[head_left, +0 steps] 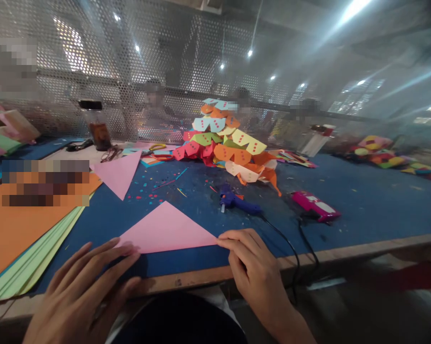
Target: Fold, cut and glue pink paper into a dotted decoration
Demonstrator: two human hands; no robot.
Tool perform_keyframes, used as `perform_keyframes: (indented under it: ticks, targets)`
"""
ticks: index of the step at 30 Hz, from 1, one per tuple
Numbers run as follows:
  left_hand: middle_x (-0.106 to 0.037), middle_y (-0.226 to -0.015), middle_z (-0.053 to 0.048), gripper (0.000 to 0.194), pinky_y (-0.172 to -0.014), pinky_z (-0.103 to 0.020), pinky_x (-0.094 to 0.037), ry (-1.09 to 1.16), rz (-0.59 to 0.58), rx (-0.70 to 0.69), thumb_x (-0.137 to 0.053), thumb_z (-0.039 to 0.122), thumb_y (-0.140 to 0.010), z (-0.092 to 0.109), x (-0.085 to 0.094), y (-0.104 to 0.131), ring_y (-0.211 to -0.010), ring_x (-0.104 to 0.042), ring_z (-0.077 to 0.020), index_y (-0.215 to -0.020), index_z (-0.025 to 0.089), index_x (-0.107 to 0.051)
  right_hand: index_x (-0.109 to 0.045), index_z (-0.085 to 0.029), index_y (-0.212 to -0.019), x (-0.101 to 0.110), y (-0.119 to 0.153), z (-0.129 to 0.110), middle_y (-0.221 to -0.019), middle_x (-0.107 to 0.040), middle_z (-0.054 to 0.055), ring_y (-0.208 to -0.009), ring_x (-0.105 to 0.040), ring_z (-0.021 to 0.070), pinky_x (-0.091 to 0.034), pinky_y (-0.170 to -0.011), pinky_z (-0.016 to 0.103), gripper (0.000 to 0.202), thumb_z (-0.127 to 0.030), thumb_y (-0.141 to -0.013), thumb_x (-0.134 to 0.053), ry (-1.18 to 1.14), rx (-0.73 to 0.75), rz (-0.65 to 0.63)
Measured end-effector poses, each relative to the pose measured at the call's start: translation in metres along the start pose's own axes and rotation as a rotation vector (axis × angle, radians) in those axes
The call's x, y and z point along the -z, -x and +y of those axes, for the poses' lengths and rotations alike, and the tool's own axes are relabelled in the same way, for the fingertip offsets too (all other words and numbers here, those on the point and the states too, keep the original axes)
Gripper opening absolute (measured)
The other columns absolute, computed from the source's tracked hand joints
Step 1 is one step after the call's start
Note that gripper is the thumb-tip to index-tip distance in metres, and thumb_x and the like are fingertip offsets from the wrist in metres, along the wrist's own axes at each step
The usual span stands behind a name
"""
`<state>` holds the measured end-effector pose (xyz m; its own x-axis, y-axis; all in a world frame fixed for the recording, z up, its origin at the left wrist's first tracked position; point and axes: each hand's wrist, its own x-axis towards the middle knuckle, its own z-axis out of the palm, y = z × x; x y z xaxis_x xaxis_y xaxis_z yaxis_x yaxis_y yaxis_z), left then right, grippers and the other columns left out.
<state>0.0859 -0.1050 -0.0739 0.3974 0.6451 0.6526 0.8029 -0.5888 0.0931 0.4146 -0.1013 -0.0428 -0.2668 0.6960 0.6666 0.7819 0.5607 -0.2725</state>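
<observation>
Left hand (86, 282), nearest: fingers spread, tips resting at the left corner of a pink paper triangle (167, 230). Blue tabletop (380, 196), supporting all items. Stack of coloured sheets (39, 231), left. Heap of folded-paper shapes (233, 154), behind. Right hand (256, 263): fingertips pinched together on the triangle's right corner. Triangle: near the front edge, between both hands. Blue glue gun (239, 201), beyond the right hand.

L hand (74, 291) bare | R hand (260, 267) bare | blk garment (179, 322), rounded outline | pale cloth (223, 302) adj.
</observation>
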Motion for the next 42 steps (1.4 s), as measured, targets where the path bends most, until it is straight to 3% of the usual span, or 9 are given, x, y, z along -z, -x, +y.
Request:
perform_keyframes:
  ticks: [3,6,15,19,24,28,37,42]
  targets:
    - [-0.075,-0.12,0.001,0.035,-0.092,-0.043,-0.054,0.016,-0.069,0.007,-0.056,0.051,-0.096,0.0,-0.005,-0.017,-0.106,-0.07,-0.0266,-0.128,0.038,-0.064,-0.066,-0.02,-0.106,0.001,-0.001,0.0,-0.102,-0.068,0.006,-0.094,-0.059,0.0222,-0.051,-0.081,0.039,0.037,0.006,-0.091,-0.044,-0.01,-0.006,-0.014]
    - [-0.076,-0.115,0.002,0.03,-0.08,-0.037,-0.057,0.023,-0.141,0.046,-0.056,0.053,-0.096,-0.004,-0.006,-0.024,-0.1,-0.071,-0.0246,-0.12,0.04,-0.069,-0.066,-0.02,-0.106,0.001,-0.002,-0.001,-0.101,-0.067,0.006,-0.095,-0.059,0.0222,-0.051,-0.082,0.039,0.036,0.006,-0.091,-0.044,-0.012,-0.012,-0.026]
    - [-0.074,-0.104,0.001,0.031,-0.081,-0.034,-0.054,0.14,-0.145,0.198,-0.05,0.056,-0.099,0.006,-0.004,-0.041,-0.099,-0.068,-0.0232,-0.107,0.038,-0.074,-0.064,-0.023,-0.103,0.006,-0.009,-0.001,-0.101,-0.065,0.005,-0.097,-0.06,0.0225,-0.05,-0.083,0.039,0.027,-0.001,-0.096,-0.049,-0.046,-0.079,-0.102]
    - [-0.073,-0.099,0.0,0.038,-0.085,-0.036,-0.05,0.194,-0.105,0.252,-0.046,0.058,-0.1,0.013,-0.006,-0.046,-0.097,-0.065,-0.0235,-0.099,0.034,-0.075,-0.063,-0.023,-0.097,0.009,-0.017,-0.002,-0.098,-0.066,0.004,-0.093,-0.061,0.0232,-0.048,-0.083,0.04,0.013,-0.01,-0.096,-0.061,-0.023,-0.097,-0.156]
    - [-0.072,-0.096,-0.001,0.041,-0.085,-0.038,-0.047,0.236,-0.046,0.291,-0.045,0.06,-0.1,0.017,-0.009,-0.047,-0.095,-0.063,-0.0238,-0.096,0.032,-0.075,-0.064,-0.022,-0.093,0.006,-0.028,-0.004,-0.093,-0.067,0.001,-0.091,-0.061,0.0225,-0.043,-0.082,0.04,0.014,-0.01,-0.092,-0.07,-0.023,-0.058,-0.193]
    - [-0.072,-0.099,-0.001,0.04,-0.085,-0.038,-0.047,0.204,-0.046,0.261,-0.045,0.058,-0.101,0.017,-0.012,-0.045,-0.095,-0.062,-0.0239,-0.099,0.032,-0.075,-0.064,-0.022,-0.092,0.002,-0.033,-0.004,-0.091,-0.066,0.0,-0.09,-0.06,0.0207,-0.042,-0.083,0.038,0.013,-0.01,-0.092,-0.071,-0.039,-0.041,-0.194]
    - [-0.069,-0.101,-0.002,0.028,-0.077,-0.036,-0.044,0.039,-0.097,0.153,-0.046,0.046,-0.103,0.011,-0.011,-0.042,-0.093,-0.064,-0.0233,-0.106,0.031,-0.068,-0.06,-0.021,-0.092,0.001,-0.034,-0.004,-0.092,-0.066,0.003,-0.088,-0.06,0.021,-0.044,-0.079,0.037,0.014,-0.019,-0.104,-0.053,0.028,-0.007,-0.2]
    - [-0.067,-0.1,-0.003,0.035,-0.08,-0.039,-0.041,0.037,-0.082,0.224,-0.038,0.047,-0.105,0.017,-0.011,-0.044,-0.093,-0.061,-0.0258,-0.1,0.028,-0.066,-0.061,-0.022,-0.091,0.001,-0.034,-0.003,-0.091,-0.066,0.002,-0.088,-0.061,0.0195,-0.045,-0.081,0.036,0.011,-0.015,-0.099,-0.06,-0.007,-0.011,-0.187]
